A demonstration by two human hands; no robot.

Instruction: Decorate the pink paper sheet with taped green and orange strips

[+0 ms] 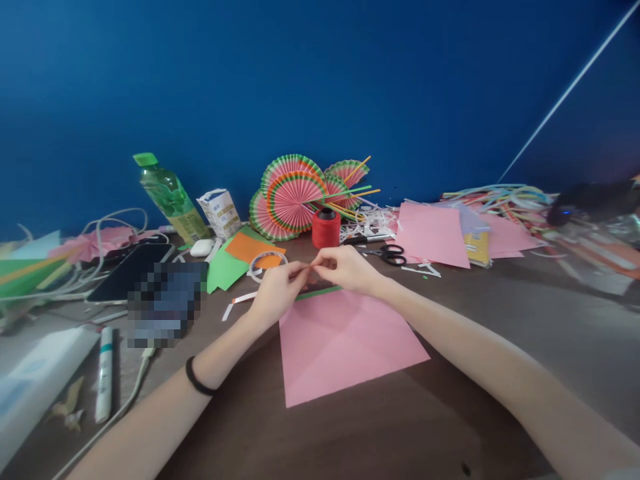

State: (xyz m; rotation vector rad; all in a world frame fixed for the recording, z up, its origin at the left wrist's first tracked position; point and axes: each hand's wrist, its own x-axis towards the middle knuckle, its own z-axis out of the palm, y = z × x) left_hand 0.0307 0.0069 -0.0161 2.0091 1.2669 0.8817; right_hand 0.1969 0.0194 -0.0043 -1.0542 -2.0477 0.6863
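Your left forearm (pixel 145 417): bare from the near edge up to the hand; one narrow black band (pixel 191 377) worn around it, a little short of the left hand (pixel 275 290); band plain, rounded like a cord, snug-looking, any marking too small to tell; your right forearm (pixel 465 347): bare too, slender at its far end, broadening toward the near right corner; your right hand (pixel 350 270): uncovered, slim-fingered, like the left; nail detail too blurred to read.
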